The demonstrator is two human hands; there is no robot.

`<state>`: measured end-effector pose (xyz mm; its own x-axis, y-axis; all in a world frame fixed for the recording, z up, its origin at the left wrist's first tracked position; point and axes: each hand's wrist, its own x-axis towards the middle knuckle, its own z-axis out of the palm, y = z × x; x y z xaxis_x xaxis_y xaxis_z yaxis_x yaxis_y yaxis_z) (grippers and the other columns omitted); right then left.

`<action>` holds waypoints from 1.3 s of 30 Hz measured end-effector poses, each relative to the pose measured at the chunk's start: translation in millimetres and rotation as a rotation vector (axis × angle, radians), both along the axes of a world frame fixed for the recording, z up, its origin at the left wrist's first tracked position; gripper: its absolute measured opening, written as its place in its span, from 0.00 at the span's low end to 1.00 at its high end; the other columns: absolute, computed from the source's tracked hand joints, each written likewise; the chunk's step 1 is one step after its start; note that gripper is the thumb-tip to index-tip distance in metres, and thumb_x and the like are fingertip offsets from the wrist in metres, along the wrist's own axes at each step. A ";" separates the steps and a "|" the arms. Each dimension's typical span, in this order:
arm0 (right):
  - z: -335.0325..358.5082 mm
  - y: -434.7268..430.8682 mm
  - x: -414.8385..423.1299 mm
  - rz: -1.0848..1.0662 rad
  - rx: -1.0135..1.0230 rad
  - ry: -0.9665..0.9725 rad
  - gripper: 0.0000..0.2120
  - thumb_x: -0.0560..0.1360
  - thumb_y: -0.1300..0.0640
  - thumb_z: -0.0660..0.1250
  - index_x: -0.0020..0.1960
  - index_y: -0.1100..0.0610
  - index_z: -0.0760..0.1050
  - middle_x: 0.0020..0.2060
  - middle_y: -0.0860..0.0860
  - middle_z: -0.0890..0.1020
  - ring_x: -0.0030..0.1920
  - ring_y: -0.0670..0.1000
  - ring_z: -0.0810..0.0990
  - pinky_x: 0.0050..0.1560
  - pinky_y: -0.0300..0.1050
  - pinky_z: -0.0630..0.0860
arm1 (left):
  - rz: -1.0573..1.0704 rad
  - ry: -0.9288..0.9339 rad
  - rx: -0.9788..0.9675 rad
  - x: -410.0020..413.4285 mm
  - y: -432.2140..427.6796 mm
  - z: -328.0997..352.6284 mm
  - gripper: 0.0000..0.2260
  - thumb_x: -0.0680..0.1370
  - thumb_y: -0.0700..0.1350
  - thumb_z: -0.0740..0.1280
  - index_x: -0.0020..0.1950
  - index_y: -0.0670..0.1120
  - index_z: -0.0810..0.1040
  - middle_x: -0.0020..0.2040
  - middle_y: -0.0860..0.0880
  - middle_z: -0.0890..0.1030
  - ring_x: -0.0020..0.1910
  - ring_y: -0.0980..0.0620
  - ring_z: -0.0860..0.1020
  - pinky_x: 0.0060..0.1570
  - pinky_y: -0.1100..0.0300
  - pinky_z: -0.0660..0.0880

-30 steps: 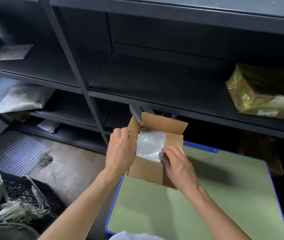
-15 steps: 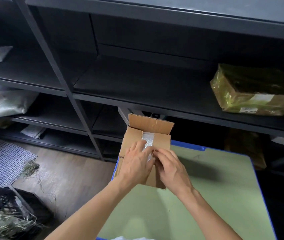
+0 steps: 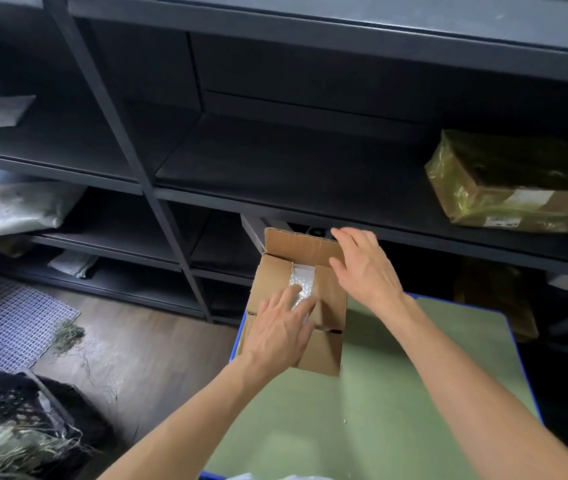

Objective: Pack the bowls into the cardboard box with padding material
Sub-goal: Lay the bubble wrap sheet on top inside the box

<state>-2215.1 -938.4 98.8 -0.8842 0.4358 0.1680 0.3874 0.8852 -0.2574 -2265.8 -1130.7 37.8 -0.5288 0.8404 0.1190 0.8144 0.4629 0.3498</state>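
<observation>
Right hand (image 3: pixel 362 271): lifted off the side flaps, fingers spread wide at cardboard box (image 3: pixel 324 351) rear flap (image 3: pixel 299 244). Left hand (image 3: pixel 280 330): unmoved, fingers flat on bubble wrap (image 3: pixel 301 277).

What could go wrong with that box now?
1. The cardboard box sits at the corner of the green table. A hard push from the left hand might slide it off onto the floor.
2. Bubble wrap shows in the gap between the side flaps, with the left hand's fingers resting there. If the right hand folds the upright far flap down, it could trap those fingers, or the wrap could keep the flaps from lying flat.
</observation>
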 end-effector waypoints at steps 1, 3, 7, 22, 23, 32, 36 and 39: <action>-3.1 -3.0 -0.3 0.006 0.003 -0.025 0.24 0.80 0.54 0.64 0.75 0.57 0.67 0.68 0.51 0.74 0.68 0.54 0.69 0.64 0.50 0.71 | -0.010 -0.005 -0.003 0.3 -2.1 -1.0 0.15 0.82 0.52 0.58 0.68 0.53 0.71 0.69 0.49 0.69 0.60 0.47 0.71 0.55 0.55 0.69; -11.5 -14.3 3.9 0.022 0.017 -0.016 0.21 0.80 0.54 0.63 0.72 0.55 0.70 0.63 0.50 0.77 0.62 0.54 0.73 0.62 0.50 0.72 | -0.031 -0.005 0.000 1.1 -7.2 -2.0 0.16 0.82 0.52 0.58 0.70 0.53 0.70 0.71 0.48 0.67 0.62 0.47 0.70 0.55 0.55 0.68; -33.1 -37.0 19.8 0.098 -0.016 0.048 0.15 0.79 0.56 0.65 0.65 0.55 0.77 0.57 0.48 0.79 0.56 0.52 0.74 0.57 0.49 0.76 | -0.081 -0.011 0.039 4.5 -17.8 2.6 0.16 0.82 0.52 0.58 0.69 0.51 0.72 0.71 0.47 0.68 0.66 0.46 0.69 0.58 0.54 0.70; -44.5 -43.3 28.0 0.029 -0.232 -0.026 0.16 0.83 0.53 0.58 0.64 0.55 0.79 0.63 0.47 0.78 0.63 0.51 0.72 0.63 0.50 0.73 | -0.273 0.093 -0.003 3.8 -44.6 12.7 0.17 0.76 0.57 0.66 0.63 0.53 0.74 0.67 0.50 0.69 0.66 0.46 0.68 0.62 0.54 0.66; -42.1 -39.1 27.0 0.023 -0.282 -0.049 0.17 0.84 0.51 0.56 0.62 0.55 0.81 0.63 0.47 0.78 0.64 0.52 0.72 0.65 0.49 0.71 | -0.282 0.088 0.021 0.3 -44.9 15.7 0.14 0.78 0.57 0.64 0.59 0.53 0.76 0.65 0.51 0.70 0.64 0.48 0.70 0.60 0.55 0.68; -11.1 -30.3 19.1 -0.056 -0.415 -0.174 0.23 0.85 0.44 0.51 0.53 0.55 0.81 0.52 0.48 0.82 0.56 0.51 0.76 0.55 0.48 0.71 | -0.152 0.160 0.119 -56.3 -13.5 28.1 0.16 0.78 0.60 0.64 0.58 0.51 0.80 0.54 0.54 0.77 0.52 0.50 0.74 0.54 0.52 0.72; -19.2 -30.2 23.4 0.011 -0.256 -0.136 0.12 0.82 0.48 0.60 0.50 0.49 0.80 0.49 0.44 0.81 0.54 0.51 0.76 0.50 0.49 0.74 | -0.116 0.109 0.113 -66.9 -3.4 15.7 0.14 0.79 0.56 0.65 0.61 0.52 0.79 0.60 0.53 0.75 0.58 0.50 0.72 0.57 0.51 0.72; -39.7 -37.0 30.4 0.059 -0.178 -0.111 0.15 0.79 0.56 0.66 0.66 0.53 0.76 0.61 0.45 0.77 0.61 0.51 0.73 0.55 0.51 0.77 | -0.070 0.096 0.131 -70.2 -1.2 6.0 0.15 0.78 0.56 0.65 0.58 0.48 0.80 0.64 0.49 0.75 0.63 0.47 0.72 0.56 0.48 0.75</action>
<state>-2184.7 -975.3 59.1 -0.9179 0.3967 -0.0072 0.3709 0.8515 -0.3706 -2336.1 -1132.0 43.8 -0.4507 0.8488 0.2765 0.8755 0.3598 0.3226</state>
